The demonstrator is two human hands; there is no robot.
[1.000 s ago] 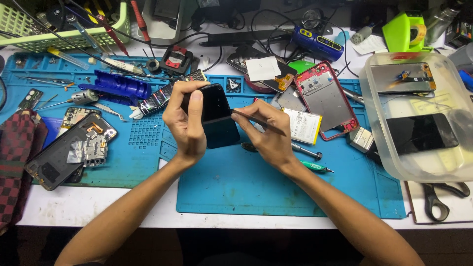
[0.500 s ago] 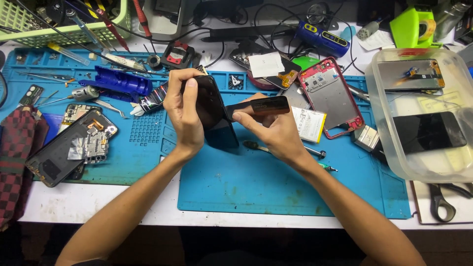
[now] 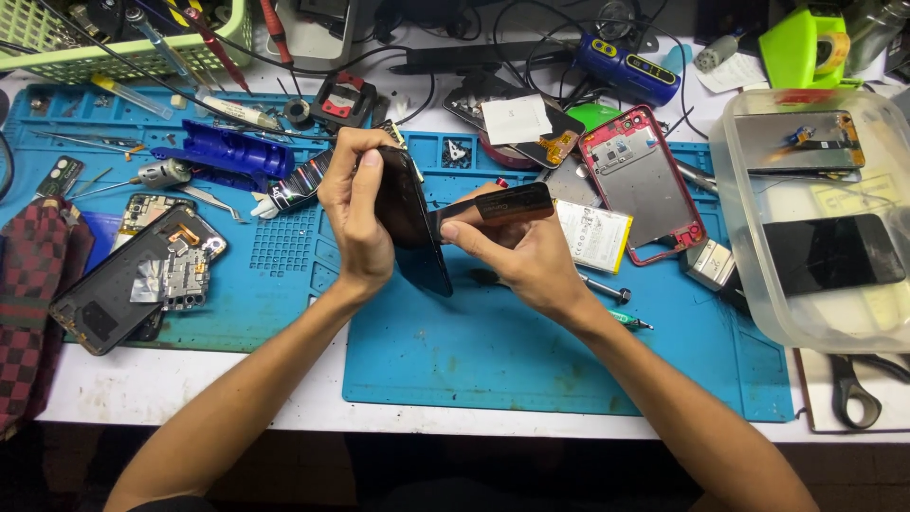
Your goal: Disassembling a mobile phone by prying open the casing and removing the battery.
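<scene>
Phone (image 3: 417, 223), dark and slim, held tilted on edge above the blue mat (image 3: 531, 360), clear of the clutter, presumably so its side seam faces up for working. Left hand (image 3: 358, 213) wrapped around its upper half, thumb along the near face and fingers curled behind, a steadying grip. Right hand (image 3: 517, 251) pinching a thin dark flat strip (image 3: 498, 204), seemingly a pry card or a flex part, its near end meeting the phone's edge; hard to tell whether slipped into the seam or only touching.

Just beside the right hand, on the mat: a pale battery (image 3: 592, 235), a red phone frame (image 3: 645, 185) lying open-side up, a small screwdriver (image 3: 607, 286) partly hidden under the wrist. Parts kept within easy reach, apparently.

Left of the left hand: an opened handset (image 3: 123, 280) with its board exposed, a blue tool (image 3: 227, 156), tweezers (image 3: 213, 199) near it. Farther right, a clear plastic tub (image 3: 758, 313) keeping spare screens apart from loose bits. Scissors (image 3: 853, 389) at the tabletop (image 3: 190, 384) edge, a green basket (image 3: 142, 47) of tools at the back left.
</scene>
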